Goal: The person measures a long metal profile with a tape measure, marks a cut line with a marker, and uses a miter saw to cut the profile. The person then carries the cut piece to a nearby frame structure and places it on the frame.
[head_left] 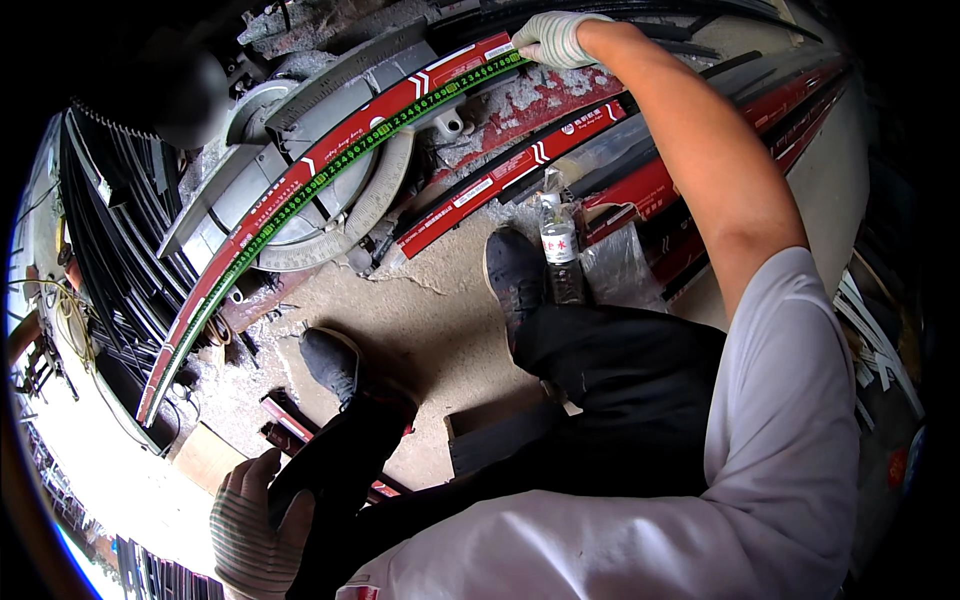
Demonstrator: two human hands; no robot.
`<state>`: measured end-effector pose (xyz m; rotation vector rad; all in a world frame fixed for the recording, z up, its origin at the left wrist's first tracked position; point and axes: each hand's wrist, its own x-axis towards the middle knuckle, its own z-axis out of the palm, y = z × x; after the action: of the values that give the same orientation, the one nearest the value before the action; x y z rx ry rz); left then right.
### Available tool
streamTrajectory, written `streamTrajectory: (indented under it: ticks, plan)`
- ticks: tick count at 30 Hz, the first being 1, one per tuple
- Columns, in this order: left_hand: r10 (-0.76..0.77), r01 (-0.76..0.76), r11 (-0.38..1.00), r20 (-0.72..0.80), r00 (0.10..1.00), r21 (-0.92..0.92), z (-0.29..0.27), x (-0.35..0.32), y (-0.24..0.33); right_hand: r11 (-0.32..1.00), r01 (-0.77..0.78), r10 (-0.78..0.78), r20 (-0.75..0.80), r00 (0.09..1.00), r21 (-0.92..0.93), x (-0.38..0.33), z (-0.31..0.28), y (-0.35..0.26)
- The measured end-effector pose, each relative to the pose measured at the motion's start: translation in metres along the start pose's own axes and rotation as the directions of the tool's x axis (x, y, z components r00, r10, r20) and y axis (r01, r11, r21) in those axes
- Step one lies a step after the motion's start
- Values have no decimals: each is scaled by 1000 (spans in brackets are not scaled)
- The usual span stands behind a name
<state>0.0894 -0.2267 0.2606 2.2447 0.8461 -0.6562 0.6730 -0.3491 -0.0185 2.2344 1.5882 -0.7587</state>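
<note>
- Right grip [560, 42], up beyond the saw [232, 195] on its right: fingers pinching the end of a green measuring tape [350, 156], by the tip of a red strip [352, 130].
- Tape: laid along the strip's near edge, both bowing across the saw and out past its near left side.
- Left grip [255, 525], well this side of the saw: thumb spread from the fingers, resting by a black trouser leg [345, 470].
- Bottle [558, 240], right of the saw, beside a dark shoe [514, 275].
- Black strips [112, 240], bundled left of the saw.
</note>
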Motion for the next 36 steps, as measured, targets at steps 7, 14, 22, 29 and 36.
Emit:
streamTrajectory:
  ticks: [7,14,22,29,36]
  plan:
    - [-3,3,1000,-7,1000,-1,0,-2,1,981,-49,37,69,997,187,-30,-41,-26]
    - [16,-16,1000,-10,1000,8,-1,-2,2,986,-50,34,96,995,162,-28,-42,-29]
    - [8,-8,1000,-3,1000,16,-1,-1,3,989,-45,36,71,997,139,-33,-48,-32]
    - [-2,2,999,6,1000,42,-3,1,5,998,-18,18,10,1000,59,-3,-2,-3]
    - [-37,36,997,21,999,73,-4,0,1,999,-31,31,22,999,17,-2,-5,-7]
